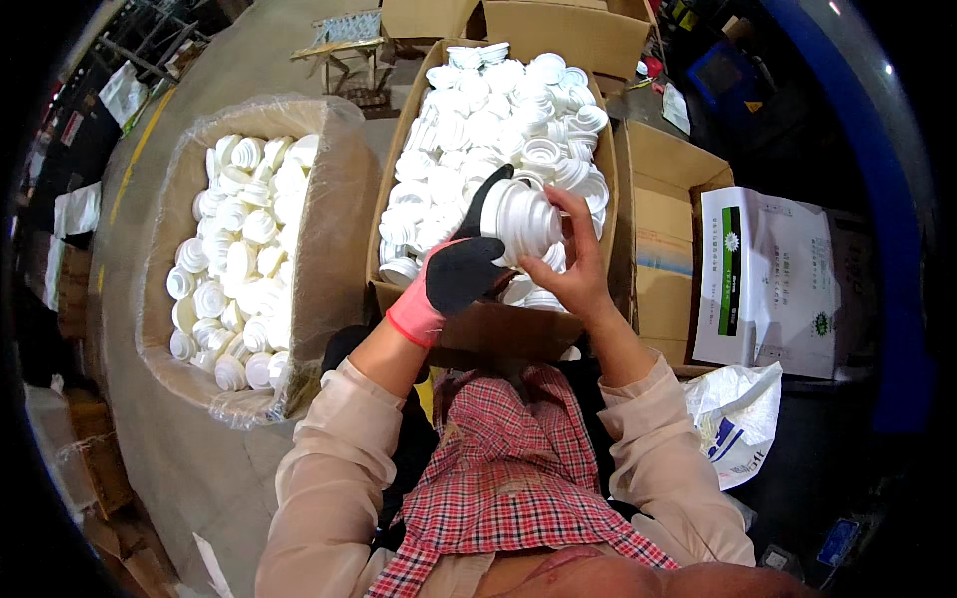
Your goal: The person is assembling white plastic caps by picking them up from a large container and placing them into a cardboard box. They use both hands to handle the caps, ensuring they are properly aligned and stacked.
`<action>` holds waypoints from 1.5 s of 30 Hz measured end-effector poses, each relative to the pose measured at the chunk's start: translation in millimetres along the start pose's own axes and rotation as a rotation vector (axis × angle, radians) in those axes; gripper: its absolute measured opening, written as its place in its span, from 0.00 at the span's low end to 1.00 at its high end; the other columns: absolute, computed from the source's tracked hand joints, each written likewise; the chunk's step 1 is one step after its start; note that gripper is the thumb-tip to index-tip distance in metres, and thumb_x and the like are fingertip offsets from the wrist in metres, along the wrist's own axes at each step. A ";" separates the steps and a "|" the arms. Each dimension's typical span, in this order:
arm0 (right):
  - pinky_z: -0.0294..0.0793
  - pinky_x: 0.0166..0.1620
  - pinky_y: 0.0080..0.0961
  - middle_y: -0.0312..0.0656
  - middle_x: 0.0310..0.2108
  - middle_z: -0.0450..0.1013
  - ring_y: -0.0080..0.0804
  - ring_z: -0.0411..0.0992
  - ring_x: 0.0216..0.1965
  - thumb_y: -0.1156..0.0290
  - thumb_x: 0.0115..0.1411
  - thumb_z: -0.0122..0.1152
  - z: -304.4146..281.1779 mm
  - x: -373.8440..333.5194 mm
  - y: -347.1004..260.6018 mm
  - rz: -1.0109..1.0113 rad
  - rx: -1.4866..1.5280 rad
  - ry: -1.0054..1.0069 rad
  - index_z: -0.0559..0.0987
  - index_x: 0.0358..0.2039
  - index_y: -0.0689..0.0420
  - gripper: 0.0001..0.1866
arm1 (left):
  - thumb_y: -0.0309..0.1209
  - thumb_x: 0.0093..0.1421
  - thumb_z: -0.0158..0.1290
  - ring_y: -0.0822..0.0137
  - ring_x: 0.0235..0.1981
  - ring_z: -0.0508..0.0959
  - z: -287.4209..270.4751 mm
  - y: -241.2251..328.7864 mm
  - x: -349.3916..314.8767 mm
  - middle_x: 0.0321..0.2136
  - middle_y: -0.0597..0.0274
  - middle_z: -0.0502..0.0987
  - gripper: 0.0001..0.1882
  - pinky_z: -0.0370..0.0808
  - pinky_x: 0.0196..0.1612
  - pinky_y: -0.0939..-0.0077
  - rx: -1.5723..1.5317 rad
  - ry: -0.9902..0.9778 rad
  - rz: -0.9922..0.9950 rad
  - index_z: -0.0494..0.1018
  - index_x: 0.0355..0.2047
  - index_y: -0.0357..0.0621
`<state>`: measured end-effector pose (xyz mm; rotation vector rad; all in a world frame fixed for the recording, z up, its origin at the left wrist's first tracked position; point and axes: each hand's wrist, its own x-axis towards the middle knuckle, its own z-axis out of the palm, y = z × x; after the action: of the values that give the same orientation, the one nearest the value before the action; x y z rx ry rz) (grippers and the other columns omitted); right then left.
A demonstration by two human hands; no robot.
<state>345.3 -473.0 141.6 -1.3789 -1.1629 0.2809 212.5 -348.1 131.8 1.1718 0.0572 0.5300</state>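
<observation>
Between my hands is a white round plastic piece (pixel 522 220) with stepped rings, tilted above the middle carton. My left hand (pixel 464 267), in a black glove with a pink cuff, grips it from the left, thumb and fingers around its side. The bare fingers of my right hand (pixel 576 261) curl against its right side. Directly below and beyond lies a heap of similar white plastic pieces (pixel 469 125), filling an open cardboard carton (pixel 508 329). The underside of the held piece is hidden.
To the left, a carton lined with clear plastic (pixel 344 149) holds more white pieces (pixel 239 259). An open cardboard box (pixel 663 189) and a white printed sheet or box panel (pixel 768 279) are at the right, with a white plastic bag (pixel 738 419) nearer. A small stool (pixel 344 45) stands beyond.
</observation>
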 end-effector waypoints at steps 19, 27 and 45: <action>0.66 0.55 0.39 0.47 0.55 0.63 0.47 0.64 0.53 0.79 0.39 0.71 0.7 -4.6 -33.6 -0.353 -0.446 -0.052 0.71 0.54 0.51 0.38 | 0.22 0.52 0.59 0.62 0.58 0.67 8.8 8.2 1.0 0.59 0.54 0.65 0.36 0.63 0.61 0.70 0.445 0.012 0.192 0.59 0.61 0.37; 0.65 0.55 0.40 0.48 0.56 0.63 0.48 0.63 0.55 0.82 0.38 0.70 4.0 -4.3 -37.3 -0.371 -0.439 -0.056 0.72 0.54 0.50 0.38 | 0.22 0.53 0.57 0.63 0.60 0.64 7.1 10.5 -0.8 0.60 0.55 0.62 0.38 0.60 0.62 0.70 0.338 -0.026 0.167 0.55 0.63 0.38; 0.64 0.56 0.40 0.47 0.57 0.63 0.48 0.62 0.56 0.76 0.41 0.72 0.5 -2.5 -35.5 -0.399 -0.472 -0.107 0.70 0.56 0.52 0.38 | 0.30 0.51 0.61 0.66 0.57 0.67 20.7 24.8 -6.0 0.57 0.57 0.66 0.41 0.65 0.58 0.72 0.038 0.061 -0.017 0.55 0.64 0.40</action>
<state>327.6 -483.6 170.7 -1.5026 -1.6320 -0.2221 204.7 -361.5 160.8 1.1909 0.1300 0.5518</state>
